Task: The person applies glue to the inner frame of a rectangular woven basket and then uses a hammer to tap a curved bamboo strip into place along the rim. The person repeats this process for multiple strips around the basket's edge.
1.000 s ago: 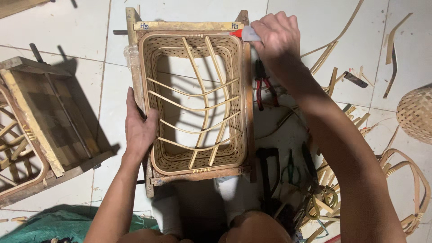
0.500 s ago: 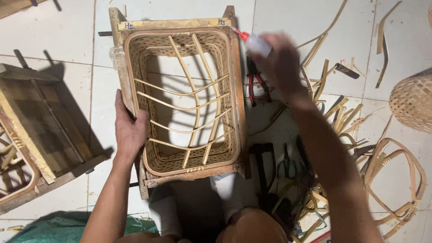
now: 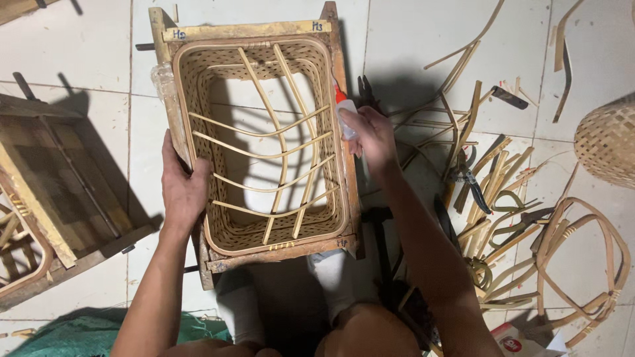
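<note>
You work over a white tiled floor [image 3: 423, 39]. On it: wooden frame with woven basket [image 3: 261, 142] at centre, wooden crate [image 3: 56, 192] at 9 o'clock, bamboo strips [image 3: 493, 172] and pliers [image 3: 466, 177] at 3 o'clock, round basket [image 3: 608, 142] beyond.

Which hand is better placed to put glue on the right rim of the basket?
The right hand: it holds the small glue bottle with its red tip right at the woven basket rim. The left hand grips the wooden frame opposite.

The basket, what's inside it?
The basket holds only crossed bamboo strips; white floor tiles show through the open bottom. The left hand covers part of its wooden frame, and the right hand holds a small bottle at its edge.
</note>
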